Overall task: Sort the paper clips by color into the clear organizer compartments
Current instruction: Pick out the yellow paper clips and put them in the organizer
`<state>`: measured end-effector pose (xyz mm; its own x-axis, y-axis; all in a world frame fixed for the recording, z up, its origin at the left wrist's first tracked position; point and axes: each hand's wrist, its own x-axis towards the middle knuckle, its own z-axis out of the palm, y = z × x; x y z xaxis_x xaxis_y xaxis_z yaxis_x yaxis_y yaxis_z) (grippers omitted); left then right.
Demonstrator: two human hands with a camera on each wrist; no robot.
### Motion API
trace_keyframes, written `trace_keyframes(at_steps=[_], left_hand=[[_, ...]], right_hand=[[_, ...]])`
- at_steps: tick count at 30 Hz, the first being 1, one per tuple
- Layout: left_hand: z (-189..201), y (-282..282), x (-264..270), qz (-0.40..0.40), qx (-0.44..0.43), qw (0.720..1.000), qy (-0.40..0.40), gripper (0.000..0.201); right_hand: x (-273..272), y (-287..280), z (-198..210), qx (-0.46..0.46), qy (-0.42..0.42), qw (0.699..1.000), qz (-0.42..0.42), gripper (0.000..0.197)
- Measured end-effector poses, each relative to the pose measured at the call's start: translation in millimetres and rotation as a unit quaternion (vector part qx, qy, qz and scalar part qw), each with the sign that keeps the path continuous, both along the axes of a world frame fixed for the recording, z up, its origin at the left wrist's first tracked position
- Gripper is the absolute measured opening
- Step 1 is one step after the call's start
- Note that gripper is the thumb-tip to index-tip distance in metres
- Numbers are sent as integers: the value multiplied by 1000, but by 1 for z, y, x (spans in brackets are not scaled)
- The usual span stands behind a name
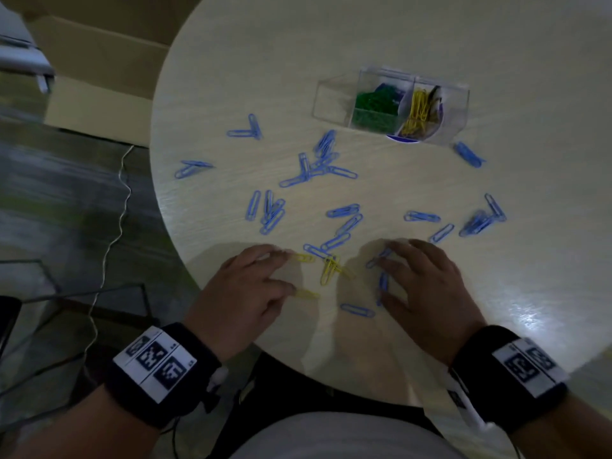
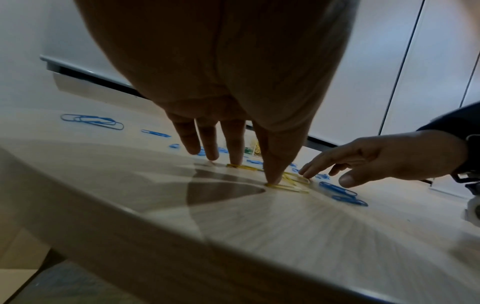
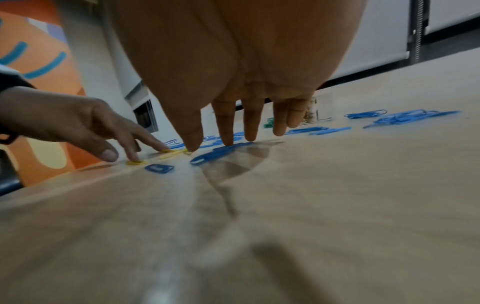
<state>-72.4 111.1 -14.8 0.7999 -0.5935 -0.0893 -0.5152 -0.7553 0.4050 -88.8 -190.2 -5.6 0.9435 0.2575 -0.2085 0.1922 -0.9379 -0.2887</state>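
Yellow paper clips are what the next move turns on, and they lie at the near edge of the round table, in the gap between the two hands but closer to the left one. Furthest left, the left hand is spread flat with straight fingers; one fingertip touches a yellow clip whose long axis runs left to right, and the thumb touches a second yellow clip lying the same way, nearer the table edge. Just right of those fingertips sits the small yellow cluster, its clips crossed and running mostly near to far. Right of that, the right hand is also flat and open, its fingertips resting on blue paper clips rather than gripping them. More blue clips are scattered across the middle of the table, well apart from each other. The clear organizer stands at the far side, right of centre, with green and yellow clips already in separate compartments, so the yellows probably have to travel far and slightly right, and the left hand looks better placed to gather them.
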Motion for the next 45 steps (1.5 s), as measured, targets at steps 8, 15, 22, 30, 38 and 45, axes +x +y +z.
trace_keyframes(at_steps=[8, 15, 22, 30, 38, 45], left_hand=[[8, -14, 7, 83, 0, 997, -1, 29], [-1, -9, 6, 113, 15, 993, 36, 22], [2, -8, -3, 124, 27, 991, 32, 33], [10, -17, -2, 73, 120, 990, 22, 14], [17, -26, 18, 32, 239, 970, 34, 16], [51, -75, 88, 138, 6, 986, 95, 21]], right_hand=[[28, 40, 5, 46, -21, 996, -78, 35], [27, 61, 3, 17, 101, 992, -75, 24], [20, 53, -1, 45, 81, 993, -71, 26], [25, 60, 5, 14, 108, 994, 2, 8], [27, 51, 10, 32, 96, 994, 33, 17], [77, -13, 37, 179, 30, 964, -194, 8]])
